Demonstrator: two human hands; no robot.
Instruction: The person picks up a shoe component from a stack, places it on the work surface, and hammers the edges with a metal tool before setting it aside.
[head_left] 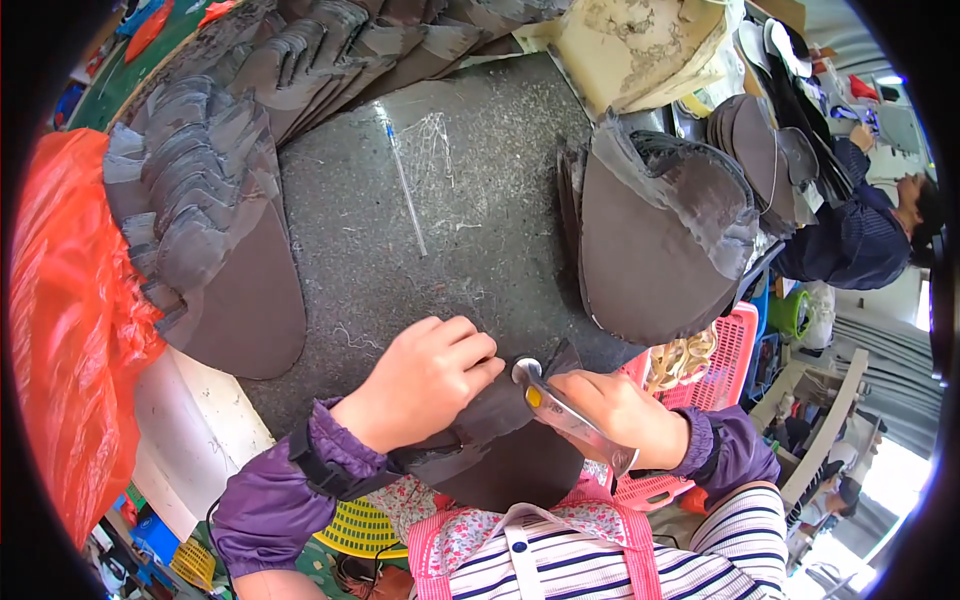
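My right hand [620, 412] is closed around a shiny metal tool with a round end and a yellow spot [535, 398]; its exact kind is unclear. A small dark flap stands up beside those fingertips. To the left, my left hand [425, 382] is closed, thumb and fingertips together; whether a thread or something else is between them I cannot make out. Below both hands, a dark brown flat piece with a rounded end [520, 465] lies at the near edge of the worktop, partly over the apron. My left forearm covers part of it.
The dark speckled worktop [360, 290] bears a clear pen [406, 190] and loose threads. Overlapping dark pieces [240, 270] line the left and far sides; another stack [660, 240] stands right. Around it are an orange-red bag [70, 300], a cream container [640, 50], a pink basket [735, 350] and another person [850, 235].
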